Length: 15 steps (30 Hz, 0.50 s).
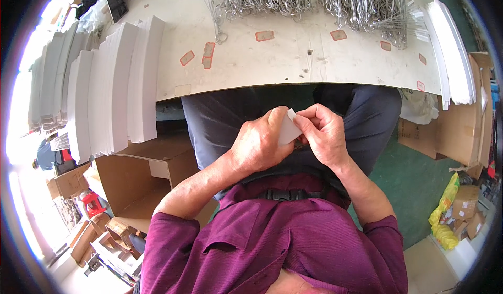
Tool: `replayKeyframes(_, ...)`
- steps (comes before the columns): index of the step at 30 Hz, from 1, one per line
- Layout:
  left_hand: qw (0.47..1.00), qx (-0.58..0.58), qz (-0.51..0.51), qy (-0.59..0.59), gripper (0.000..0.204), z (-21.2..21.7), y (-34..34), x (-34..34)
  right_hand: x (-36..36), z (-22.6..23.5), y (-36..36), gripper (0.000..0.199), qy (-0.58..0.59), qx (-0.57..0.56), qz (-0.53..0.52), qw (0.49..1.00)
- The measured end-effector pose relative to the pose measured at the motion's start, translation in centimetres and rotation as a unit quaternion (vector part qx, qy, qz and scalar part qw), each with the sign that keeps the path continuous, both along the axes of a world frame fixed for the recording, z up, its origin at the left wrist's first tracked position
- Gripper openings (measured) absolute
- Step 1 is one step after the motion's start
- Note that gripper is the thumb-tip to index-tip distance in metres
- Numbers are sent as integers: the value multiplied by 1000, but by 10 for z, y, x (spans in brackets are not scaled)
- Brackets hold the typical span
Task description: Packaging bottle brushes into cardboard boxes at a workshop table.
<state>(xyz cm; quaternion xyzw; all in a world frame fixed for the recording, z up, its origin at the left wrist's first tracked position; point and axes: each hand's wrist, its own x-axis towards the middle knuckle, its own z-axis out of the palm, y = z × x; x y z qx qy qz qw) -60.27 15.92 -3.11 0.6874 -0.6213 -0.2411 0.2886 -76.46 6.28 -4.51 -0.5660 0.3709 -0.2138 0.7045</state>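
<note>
Over my lap, below the table edge, both hands meet around a small white paper piece [288, 129]. My left hand [257, 143] grips its left side, thumb on top. My right hand [324, 134] pinches its upper right corner with fingertips. The paper looks folded or bent between them; most of it is hidden by my fingers. Stacks of long white paper strips [112, 84] lie on the table to my left. A heap of thin metal wire pieces [309, 0] lies at the far side of the table.
The white table [293, 63] carries taped patches and marks. More white strips [453, 53] lie along its right end. An open cardboard box [139, 176] stands at my left on the floor, with smaller boxes beyond. Cardboard boxes and yellow bags [445, 210] sit on the green floor at right.
</note>
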Motion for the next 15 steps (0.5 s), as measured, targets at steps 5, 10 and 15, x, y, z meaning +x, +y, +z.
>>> replayKeyframes(5,999,15,15,26,59,2,2,1,0,4,-4,12,1,70,-2,998)
replayKeyframes(10,1000,7,0,17,59,3,2,4,4,6,0,14,15,36,-30,999)
replayKeyframes(15,1000,-14,-7,7,59,-2,4,3,5,-3,11,16,23,-98,-41,994)
